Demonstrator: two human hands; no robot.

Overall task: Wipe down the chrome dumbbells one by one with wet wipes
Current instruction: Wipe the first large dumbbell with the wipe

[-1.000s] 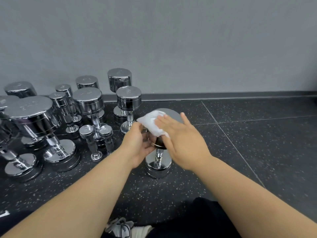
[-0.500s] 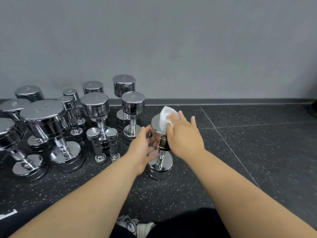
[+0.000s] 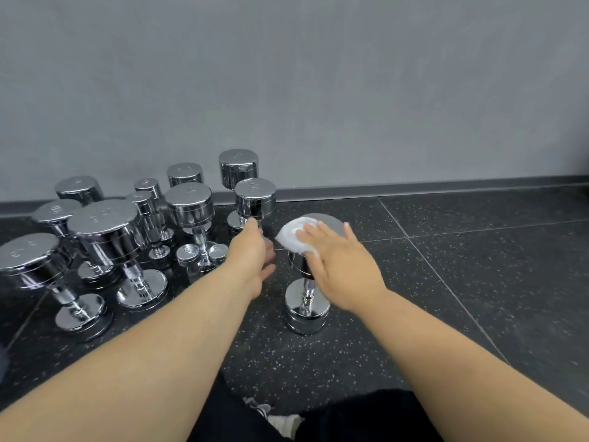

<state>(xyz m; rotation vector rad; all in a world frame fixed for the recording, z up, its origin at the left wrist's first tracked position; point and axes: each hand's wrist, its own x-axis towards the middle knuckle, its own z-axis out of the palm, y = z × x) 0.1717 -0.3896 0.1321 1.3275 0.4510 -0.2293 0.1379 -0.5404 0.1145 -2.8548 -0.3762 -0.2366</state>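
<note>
While the right hand [image 3: 341,264] presses a crumpled white wet wipe [image 3: 294,236] onto its top face with fingers straight and spread, the chrome dumbbell [image 3: 306,311] stands upright on the dark speckled floor [image 3: 446,282]. Its mirror-bright lower head and ridged handle show below the palm. The left hand [image 3: 251,253] hovers just beside the upper head, fingers loosely extended and holding nothing; blur hides whether they touch it. Other chrome dumbbells [image 3: 127,234] stand clustered to the left.

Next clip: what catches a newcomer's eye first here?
The right hand presses a white wipe flat on the top of an upright dumbbell standing alone at centre. The left hand hovers open beside it. More chrome dumbbells stand clustered at left by the wall.
</note>
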